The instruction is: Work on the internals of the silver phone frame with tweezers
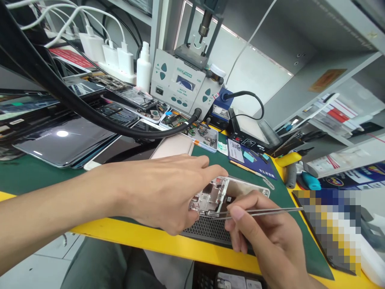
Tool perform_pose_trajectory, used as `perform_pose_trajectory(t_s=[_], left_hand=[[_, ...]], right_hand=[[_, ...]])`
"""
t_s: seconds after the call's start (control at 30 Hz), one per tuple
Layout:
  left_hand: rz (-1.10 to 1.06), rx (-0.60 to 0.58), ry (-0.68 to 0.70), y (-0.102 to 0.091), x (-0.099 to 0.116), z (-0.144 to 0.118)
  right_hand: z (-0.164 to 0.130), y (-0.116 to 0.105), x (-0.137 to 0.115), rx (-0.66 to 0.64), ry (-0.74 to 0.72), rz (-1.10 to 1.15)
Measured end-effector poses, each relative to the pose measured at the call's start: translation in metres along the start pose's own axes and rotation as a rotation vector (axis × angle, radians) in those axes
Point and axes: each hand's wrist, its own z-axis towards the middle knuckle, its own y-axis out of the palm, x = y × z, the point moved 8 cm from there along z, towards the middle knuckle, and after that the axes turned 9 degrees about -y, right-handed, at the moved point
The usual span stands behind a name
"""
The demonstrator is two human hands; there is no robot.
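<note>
An opened phone frame [240,186] with its silvery inside showing lies near the front of the green mat, over a dark honeycomb pad [207,230]. My left hand [168,188] grips the frame's left end, with the fingers curled round its edges. Between the thumb and fingers of my right hand [264,233] is a pair of thin metal tweezers [270,211]. Their tips reach the lower edge of the frame, close to my left fingertips; whether they pinch a part there I cannot tell.
Behind stands a grey hot-air station [183,82], its thick black hose [120,126] looping across the left. Several phones [69,136] are stacked on the left. A tray of small boards [207,136] sits at the back. A blue pad [252,160] lies right of it.
</note>
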Motion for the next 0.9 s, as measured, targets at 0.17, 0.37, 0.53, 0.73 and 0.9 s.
perform_pose_trajectory(t_s=[0.17, 0.37, 0.53, 0.73, 0.9], left_hand=[[0.011, 0.009, -0.002, -0.0008, 0.0003, -0.0007], [0.002, 0.002, 0.005, -0.0006, 0.0005, 0.0000], [0.006, 0.001, 0.015, -0.0010, 0.0017, -0.0017], [0.003, -0.003, 0.011, -0.0004, 0.0019, -0.0013], [-0.004, 0.005, 0.023, 0.0004, 0.0027, -0.0022]], right_hand=[[0.0026, 0.0015, -0.0018, -0.031, -0.032, 0.003], [0.0048, 0.0057, -0.0056, -0.134, -0.118, -0.036], [0.0033, 0.0044, -0.0021, -0.107, -0.086, -0.064], [0.0017, 0.0050, -0.0015, -0.115, -0.074, -0.105], [0.0011, 0.0045, -0.0038, -0.085, -0.088, -0.144]])
